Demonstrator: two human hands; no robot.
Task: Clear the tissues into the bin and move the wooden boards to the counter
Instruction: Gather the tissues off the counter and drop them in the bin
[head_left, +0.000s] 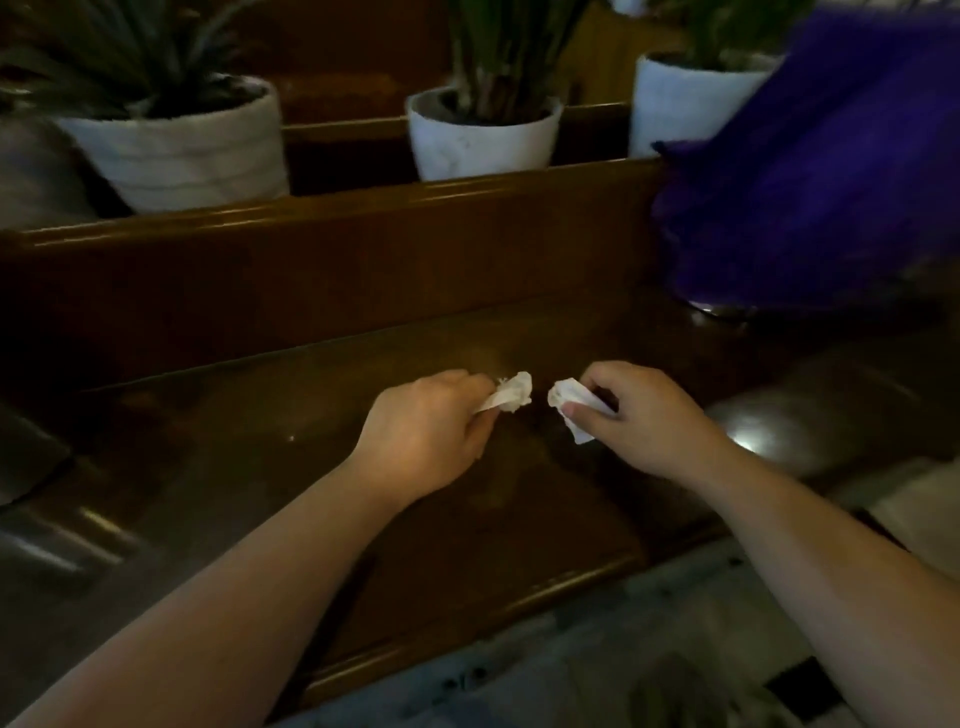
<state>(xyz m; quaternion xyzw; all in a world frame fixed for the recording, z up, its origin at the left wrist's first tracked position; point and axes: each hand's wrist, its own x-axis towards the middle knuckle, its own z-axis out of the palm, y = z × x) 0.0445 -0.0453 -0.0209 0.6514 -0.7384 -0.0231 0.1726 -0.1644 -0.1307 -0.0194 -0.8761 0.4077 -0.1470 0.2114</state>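
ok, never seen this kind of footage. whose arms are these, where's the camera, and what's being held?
There is no machine here: a person is working with bare hands, and the single picture comes from a wide-angle camera worn on their head, looking forward and down. The left hand pinches one crumpled white tissue; the right hand pinches a second tissue. Both hands are over a dark polished wooden surface, though I cannot tell whether the tissues touch it. Behind it, on a raised ledge, stand three white plant pots. A blurred purple cloth-like thing sits at upper right. No bin or wooden boards are visible in this dim shot.
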